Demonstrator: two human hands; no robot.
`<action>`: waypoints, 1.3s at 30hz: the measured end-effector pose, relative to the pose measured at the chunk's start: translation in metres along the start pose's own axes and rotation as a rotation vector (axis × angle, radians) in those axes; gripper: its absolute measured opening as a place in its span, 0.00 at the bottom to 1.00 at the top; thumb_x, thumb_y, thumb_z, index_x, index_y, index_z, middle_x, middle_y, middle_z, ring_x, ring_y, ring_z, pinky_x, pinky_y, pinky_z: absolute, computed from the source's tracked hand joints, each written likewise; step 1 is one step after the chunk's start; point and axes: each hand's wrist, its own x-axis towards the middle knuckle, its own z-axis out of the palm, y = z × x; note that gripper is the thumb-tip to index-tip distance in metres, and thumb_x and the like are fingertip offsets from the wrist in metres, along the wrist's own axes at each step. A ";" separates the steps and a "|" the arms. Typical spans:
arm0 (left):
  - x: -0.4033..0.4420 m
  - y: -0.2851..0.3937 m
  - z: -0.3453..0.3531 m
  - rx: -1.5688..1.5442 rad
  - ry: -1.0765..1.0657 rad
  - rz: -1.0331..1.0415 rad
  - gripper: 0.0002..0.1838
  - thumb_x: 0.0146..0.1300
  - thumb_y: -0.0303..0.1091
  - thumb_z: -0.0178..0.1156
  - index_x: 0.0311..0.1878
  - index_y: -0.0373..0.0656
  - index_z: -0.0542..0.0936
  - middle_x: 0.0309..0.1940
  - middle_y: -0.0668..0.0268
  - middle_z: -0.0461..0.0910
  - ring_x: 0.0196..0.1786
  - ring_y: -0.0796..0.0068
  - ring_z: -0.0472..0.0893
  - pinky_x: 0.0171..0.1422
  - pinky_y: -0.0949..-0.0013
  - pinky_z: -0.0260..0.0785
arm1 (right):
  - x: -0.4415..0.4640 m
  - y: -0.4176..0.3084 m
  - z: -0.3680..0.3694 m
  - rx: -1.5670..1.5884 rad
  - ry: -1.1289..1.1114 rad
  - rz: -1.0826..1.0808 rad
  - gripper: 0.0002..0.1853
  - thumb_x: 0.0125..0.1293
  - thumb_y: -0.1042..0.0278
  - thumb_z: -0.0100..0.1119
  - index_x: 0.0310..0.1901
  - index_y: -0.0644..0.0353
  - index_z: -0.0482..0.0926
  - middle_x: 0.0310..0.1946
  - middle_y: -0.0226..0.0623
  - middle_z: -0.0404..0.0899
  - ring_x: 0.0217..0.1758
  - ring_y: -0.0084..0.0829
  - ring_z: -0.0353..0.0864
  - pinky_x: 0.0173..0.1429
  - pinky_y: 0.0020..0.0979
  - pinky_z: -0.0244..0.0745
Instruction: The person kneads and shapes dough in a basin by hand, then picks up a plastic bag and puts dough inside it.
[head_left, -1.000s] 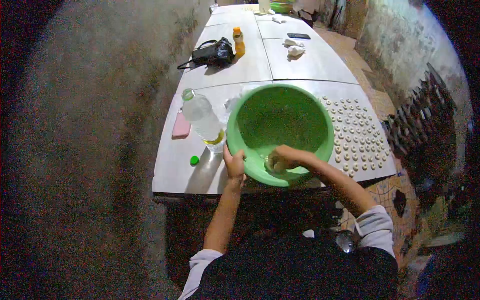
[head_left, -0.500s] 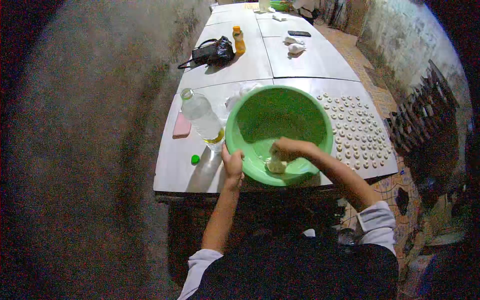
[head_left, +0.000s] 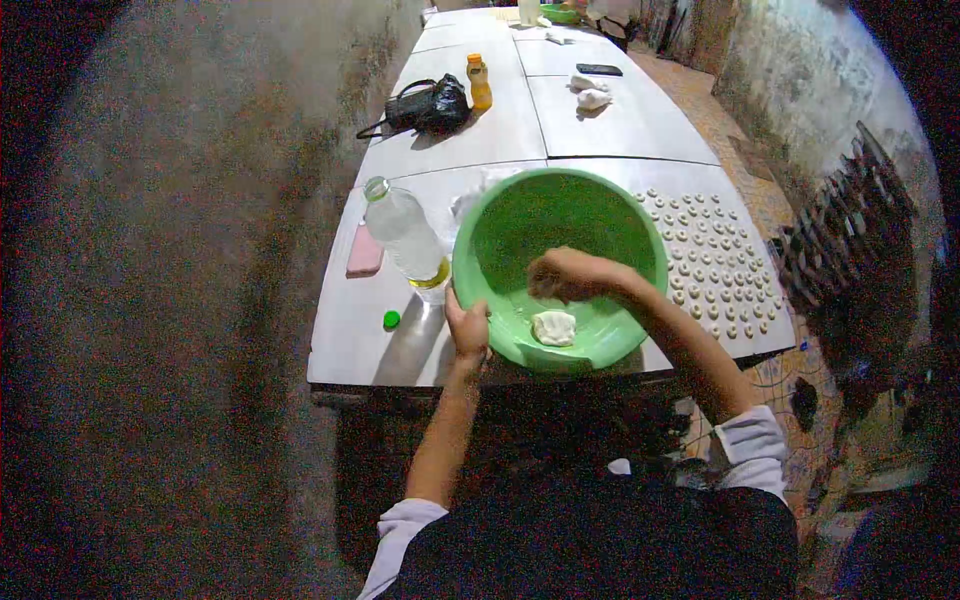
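A large green basin (head_left: pixel 657 240) stands at the near end of the white table. My left hand (head_left: pixel 468 326) grips its near left rim, thumb on the inner side. Inside the basin my right hand (head_left: pixel 566 276) hangs with its fingers curled closed, above a pale lump of dough (head_left: pixel 554 328) and apart from it. Whether those fingers hold anything is hidden. Just left of the basin is a clear bottle (head_left: pixel 405 238) without its cap, and a green cap (head_left: pixel 391 319) lies near it. Small pale rings (head_left: pixel 711 260) lie in rows right of the basin.
The white table (head_left: pixel 480 145) also bears a pink box (head_left: pixel 364 252), a black bag (head_left: pixel 430 106), an orange bottle (head_left: pixel 479 84), a dark phone (head_left: pixel 599 70) and white bundles (head_left: pixel 592 98). Dark stacked pieces (head_left: pixel 845 225) stand beyond the right edge.
My right hand was down at the dough, then rose off it and moved slightly left and away, leaving the lump uncovered. My left hand has stayed on the rim.
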 end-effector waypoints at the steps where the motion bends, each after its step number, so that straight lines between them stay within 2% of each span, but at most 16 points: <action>1: 0.004 -0.008 -0.005 0.015 -0.028 -0.046 0.28 0.39 0.22 0.49 0.50 0.35 0.64 0.38 0.62 0.71 0.37 0.72 0.71 0.39 0.72 0.66 | 0.001 0.005 -0.005 0.113 -0.004 -0.034 0.06 0.48 0.76 0.51 0.31 0.63 0.75 0.21 0.41 0.76 0.21 0.29 0.72 0.27 0.33 0.68; 4: 0.000 -0.005 -0.002 0.068 -0.038 -0.014 0.35 0.38 0.23 0.50 0.58 0.36 0.60 0.42 0.62 0.71 0.39 0.72 0.72 0.39 0.72 0.68 | 0.031 0.088 0.068 -0.388 -0.118 -0.218 0.07 0.49 0.74 0.52 0.31 0.63 0.75 0.24 0.42 0.77 0.21 0.31 0.72 0.28 0.33 0.68; 6: -0.007 0.011 0.006 -0.152 -0.006 -0.180 0.33 0.41 0.23 0.49 0.57 0.37 0.61 0.43 0.61 0.71 0.39 0.72 0.73 0.41 0.72 0.68 | 0.021 0.079 0.094 -0.068 -0.033 0.072 0.06 0.48 0.72 0.52 0.29 0.62 0.75 0.24 0.42 0.77 0.21 0.32 0.72 0.28 0.35 0.67; 8: -0.008 0.016 0.005 -0.137 -0.014 -0.161 0.30 0.40 0.22 0.49 0.54 0.36 0.63 0.40 0.62 0.71 0.37 0.73 0.72 0.39 0.73 0.67 | 0.014 0.077 0.095 -0.076 -0.080 0.072 0.06 0.48 0.71 0.52 0.28 0.61 0.76 0.24 0.42 0.77 0.23 0.33 0.73 0.29 0.36 0.67; 10: -0.006 0.020 0.005 -0.089 -0.049 -0.123 0.26 0.39 0.20 0.47 0.48 0.34 0.66 0.35 0.64 0.70 0.34 0.75 0.70 0.36 0.75 0.65 | 0.012 0.080 0.083 0.512 -0.053 0.017 0.15 0.53 0.59 0.49 0.35 0.61 0.77 0.28 0.40 0.78 0.29 0.36 0.76 0.35 0.37 0.70; 11: 0.001 0.003 0.001 -0.087 -0.073 -0.067 0.26 0.39 0.21 0.48 0.49 0.34 0.66 0.35 0.65 0.70 0.33 0.75 0.70 0.35 0.74 0.65 | 0.014 0.051 0.052 -0.041 -0.189 0.085 0.14 0.45 0.69 0.57 0.37 0.60 0.76 0.33 0.45 0.77 0.32 0.37 0.75 0.38 0.37 0.69; 14: -0.001 0.008 0.004 -0.123 -0.036 -0.048 0.26 0.40 0.21 0.48 0.49 0.34 0.66 0.33 0.66 0.69 0.31 0.76 0.69 0.34 0.75 0.64 | 0.015 0.070 0.070 -0.109 0.239 -0.469 0.19 0.44 0.69 0.58 0.43 0.58 0.75 0.45 0.48 0.72 0.43 0.41 0.73 0.48 0.36 0.68; 15: 0.001 0.001 0.002 -0.126 -0.049 -0.009 0.26 0.41 0.21 0.48 0.50 0.35 0.67 0.33 0.66 0.70 0.31 0.76 0.69 0.34 0.76 0.64 | 0.015 0.091 0.087 -0.342 0.030 -0.309 0.22 0.46 0.70 0.55 0.47 0.57 0.73 0.52 0.48 0.66 0.50 0.44 0.69 0.54 0.36 0.64; 19: 0.001 0.001 0.003 -0.186 -0.021 -0.010 0.25 0.41 0.22 0.47 0.49 0.34 0.67 0.33 0.66 0.70 0.32 0.76 0.69 0.35 0.76 0.64 | 0.017 0.105 0.108 0.214 0.147 -0.150 0.21 0.49 0.64 0.54 0.48 0.57 0.72 0.44 0.49 0.71 0.47 0.44 0.71 0.51 0.36 0.66; 21: 0.004 -0.009 0.001 -0.057 0.002 0.097 0.24 0.41 0.22 0.48 0.49 0.35 0.67 0.32 0.66 0.70 0.31 0.76 0.69 0.34 0.75 0.64 | 0.016 0.102 0.102 0.561 0.188 0.272 0.21 0.48 0.62 0.55 0.45 0.60 0.72 0.42 0.52 0.72 0.46 0.45 0.70 0.50 0.37 0.66; 24: 0.006 -0.004 -0.002 -0.026 -0.047 0.079 0.25 0.41 0.22 0.48 0.49 0.34 0.66 0.33 0.66 0.70 0.32 0.76 0.69 0.35 0.75 0.64 | -0.008 0.083 0.076 -0.180 0.054 0.124 0.15 0.53 0.69 0.50 0.44 0.61 0.71 0.42 0.48 0.69 0.47 0.44 0.69 0.45 0.40 0.69; 25: 0.004 0.003 -0.003 -0.055 -0.100 0.002 0.26 0.40 0.21 0.48 0.49 0.34 0.66 0.34 0.65 0.70 0.33 0.75 0.70 0.36 0.74 0.65 | -0.014 0.096 0.093 -0.191 0.495 -0.154 0.14 0.50 0.72 0.52 0.41 0.60 0.71 0.36 0.47 0.71 0.41 0.45 0.72 0.43 0.40 0.69; 28: -0.005 0.026 0.006 -0.023 -0.031 -0.043 0.27 0.39 0.20 0.48 0.50 0.34 0.66 0.37 0.63 0.71 0.38 0.74 0.71 0.40 0.74 0.65 | 0.012 0.123 0.073 -0.186 0.574 -0.379 0.15 0.51 0.72 0.53 0.43 0.58 0.69 0.35 0.48 0.71 0.37 0.45 0.73 0.39 0.41 0.70; 29: 0.003 0.017 0.003 0.068 -0.086 0.110 0.28 0.40 0.20 0.49 0.51 0.35 0.65 0.39 0.63 0.71 0.40 0.74 0.71 0.43 0.74 0.65 | 0.015 0.095 0.040 0.556 0.228 0.174 0.14 0.54 0.70 0.51 0.44 0.58 0.67 0.34 0.48 0.72 0.33 0.47 0.74 0.36 0.42 0.70; 32: -0.001 0.034 0.009 0.098 -0.085 -0.023 0.28 0.41 0.20 0.49 0.52 0.35 0.65 0.40 0.64 0.71 0.40 0.74 0.71 0.43 0.74 0.66 | 0.037 0.074 0.000 -0.441 0.854 -0.292 0.12 0.59 0.65 0.48 0.43 0.61 0.67 0.25 0.45 0.70 0.34 0.44 0.74 0.33 0.37 0.69; 39: -0.007 0.033 0.011 0.035 -0.077 0.089 0.28 0.41 0.23 0.48 0.53 0.35 0.65 0.36 0.66 0.70 0.35 0.75 0.70 0.40 0.73 0.66 | 0.046 0.149 0.022 -0.106 0.522 -0.250 0.15 0.56 0.66 0.51 0.46 0.58 0.69 0.34 0.46 0.71 0.35 0.46 0.73 0.40 0.41 0.69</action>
